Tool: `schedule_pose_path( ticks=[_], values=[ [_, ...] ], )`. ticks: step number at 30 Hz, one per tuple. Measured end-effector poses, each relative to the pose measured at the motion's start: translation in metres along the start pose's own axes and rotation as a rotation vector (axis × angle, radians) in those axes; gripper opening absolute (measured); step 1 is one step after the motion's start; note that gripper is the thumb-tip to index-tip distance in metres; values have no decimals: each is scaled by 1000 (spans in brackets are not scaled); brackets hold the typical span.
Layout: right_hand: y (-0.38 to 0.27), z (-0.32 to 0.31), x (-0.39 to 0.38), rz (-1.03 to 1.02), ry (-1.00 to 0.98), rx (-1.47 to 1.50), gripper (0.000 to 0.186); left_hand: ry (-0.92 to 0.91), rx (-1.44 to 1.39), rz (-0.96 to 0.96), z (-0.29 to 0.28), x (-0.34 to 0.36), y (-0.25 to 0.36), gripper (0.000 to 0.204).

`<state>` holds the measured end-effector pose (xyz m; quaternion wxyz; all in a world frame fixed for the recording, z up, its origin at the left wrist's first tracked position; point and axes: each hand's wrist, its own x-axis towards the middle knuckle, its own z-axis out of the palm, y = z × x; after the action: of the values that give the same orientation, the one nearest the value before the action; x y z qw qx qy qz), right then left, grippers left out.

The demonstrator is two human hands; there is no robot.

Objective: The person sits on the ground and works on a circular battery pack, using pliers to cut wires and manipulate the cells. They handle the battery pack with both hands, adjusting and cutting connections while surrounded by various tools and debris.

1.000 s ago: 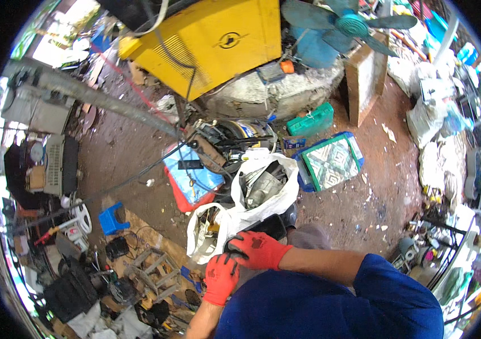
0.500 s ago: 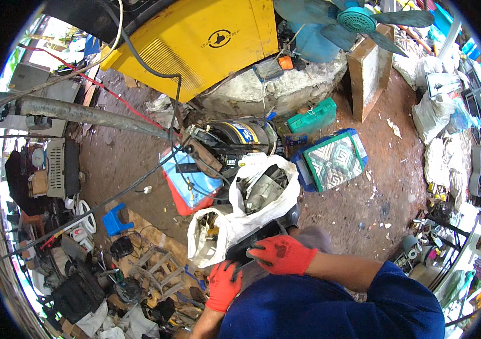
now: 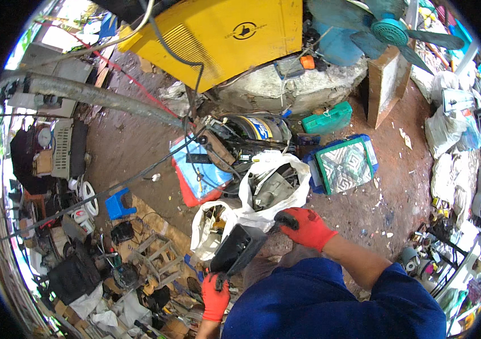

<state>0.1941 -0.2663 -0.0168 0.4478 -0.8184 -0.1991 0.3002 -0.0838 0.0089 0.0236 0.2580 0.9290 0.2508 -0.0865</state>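
Note:
My left hand (image 3: 216, 294), in a red glove with dark fingertips, grips the lower end of a hollow black plastic housing (image 3: 234, 255). The housing is tilted, its open side facing up. My right hand (image 3: 308, 227), gloved likewise, is off the housing, beside the right edge of a large white sack (image 3: 302, 195). Its fingers are curled around something dark, which blends with the black glove tips. Grey metal parts (image 3: 269, 192) fill the large sack. A smaller white sack (image 3: 200, 234) with mixed pieces inside stands left of it, against the housing.
Beyond the sacks lie a dark cylindrical machine (image 3: 252, 129), a green case (image 3: 327, 117) and a patterned mat (image 3: 342, 164). A blue-and-red bundle (image 3: 198, 169) is to their left. A metal pole (image 3: 105, 99) and cables cross the left side. A blue stool (image 3: 119, 204) stands among clutter.
My right hand has let go of the housing and moved up and right to the large sack's edge. The housing now tilts more upright in my left hand. The view has shifted slightly.

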Motion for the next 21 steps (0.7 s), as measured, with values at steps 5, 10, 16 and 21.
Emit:
schedule_pose_path(
  ticks=[5, 10, 16, 21],
  values=[
    [22, -3, 8, 133, 174, 203, 62, -24, 85, 97, -10, 4, 9, 32],
    [39, -35, 98, 41, 418, 638, 73, -34, -29, 32, -4, -4, 5, 33],
    [37, -51, 178, -125, 253, 444, 44, -49, -10, -11, -12, -16, 1, 35],
    [4, -55, 176, -297, 438, -18, 26, -86, -53, -59, -12, -28, -15, 38]
  ],
)
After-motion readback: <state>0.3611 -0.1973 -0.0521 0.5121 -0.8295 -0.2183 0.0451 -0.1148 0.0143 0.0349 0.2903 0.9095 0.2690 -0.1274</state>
